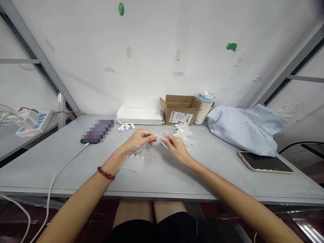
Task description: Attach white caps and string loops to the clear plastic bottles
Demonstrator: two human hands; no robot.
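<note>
My left hand [140,139] and my right hand [174,145] meet over the middle of the grey table [162,175], fingertips pinched together on a small clear plastic piece [159,136] held between them. Below my left hand lies a row of clear plastic sleeves [134,162] with thin wires. A heap of similar clear pieces [182,132] lies just behind my right hand. A few small white parts [126,127] sit farther back to the left. My left wrist wears a red bead bracelet [105,173].
A phone [97,131] on a white cable lies at the left, another phone [265,162] at the right edge. At the back stand a stack of white trays [139,115], an open cardboard box [180,109], a lidded cup [204,107] and a bundled blue cloth [243,128]. A power strip [31,122] sits far left.
</note>
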